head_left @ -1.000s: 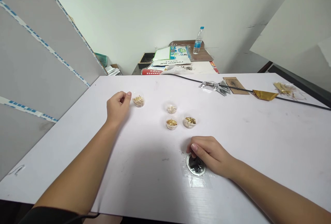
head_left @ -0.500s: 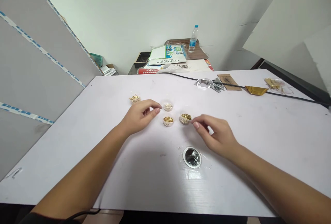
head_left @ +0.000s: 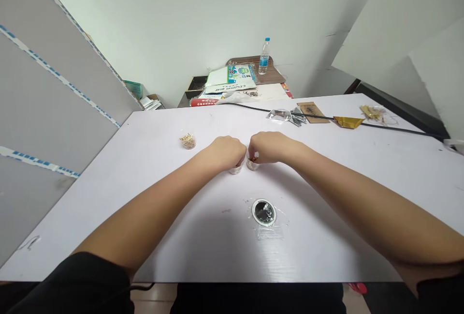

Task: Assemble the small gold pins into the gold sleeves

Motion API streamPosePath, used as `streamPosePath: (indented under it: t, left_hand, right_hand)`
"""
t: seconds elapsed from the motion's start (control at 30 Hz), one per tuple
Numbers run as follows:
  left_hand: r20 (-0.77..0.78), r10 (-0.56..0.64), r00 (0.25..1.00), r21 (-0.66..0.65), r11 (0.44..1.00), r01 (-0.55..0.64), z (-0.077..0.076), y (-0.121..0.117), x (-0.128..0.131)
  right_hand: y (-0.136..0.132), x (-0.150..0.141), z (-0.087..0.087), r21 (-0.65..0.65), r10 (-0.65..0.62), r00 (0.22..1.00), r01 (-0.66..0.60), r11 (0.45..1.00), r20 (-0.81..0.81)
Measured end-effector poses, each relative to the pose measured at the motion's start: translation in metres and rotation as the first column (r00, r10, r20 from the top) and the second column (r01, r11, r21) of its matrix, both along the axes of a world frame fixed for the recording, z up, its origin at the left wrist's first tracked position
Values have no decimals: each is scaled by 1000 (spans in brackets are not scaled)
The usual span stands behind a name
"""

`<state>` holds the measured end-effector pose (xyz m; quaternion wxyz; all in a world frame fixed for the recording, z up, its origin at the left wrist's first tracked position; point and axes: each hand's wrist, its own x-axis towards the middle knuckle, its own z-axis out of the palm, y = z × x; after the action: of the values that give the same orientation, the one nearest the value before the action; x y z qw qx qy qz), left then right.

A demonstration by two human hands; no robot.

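Observation:
Both my hands meet at the middle of the white table (head_left: 152,198). My left hand (head_left: 226,152) is curled, fingers down, over a small clear cup of gold pins (head_left: 235,169). My right hand (head_left: 270,147) is curled beside it, fingertips pinched at the rim of a second cup of gold pins (head_left: 253,163). A third cup that stood behind them is hidden under the hands. Another cup of gold pins (head_left: 187,141) stands alone to the left. A round metal disc (head_left: 264,211) lies on clear film nearer to me.
A black cable (head_left: 362,124) runs across the far side of the table, by a foil bag (head_left: 284,116), a brown card (head_left: 313,110) and gold foil pieces (head_left: 348,121). Grey panels (head_left: 47,111) lean at the left. Behind the table are papers and a water bottle (head_left: 264,57).
My left hand left the far-left cup and came to the middle cups. My right hand left the metal disc and moved up to them. Both hands now close over cups.

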<state>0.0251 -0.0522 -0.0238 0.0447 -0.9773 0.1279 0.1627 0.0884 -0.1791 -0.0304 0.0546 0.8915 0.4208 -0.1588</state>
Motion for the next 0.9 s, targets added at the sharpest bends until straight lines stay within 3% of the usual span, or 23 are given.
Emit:
streamPosePath:
  t: [0.33, 0.6, 0.9]
  left_hand:
    - [33, -78, 996, 37, 996, 77, 1, 9, -6]
    - [23, -127, 992, 145, 982, 122, 4, 5, -6]
    - [69, -201, 977, 57, 979, 197, 4, 22, -6]
  right_hand:
    - [-3, -1, -7, 52, 51, 998, -53, 997, 45]
    - [2, 0, -5, -18, 82, 994, -81, 997, 73]
    - [-4, 10, -3, 100, 119, 989, -127, 987, 86]
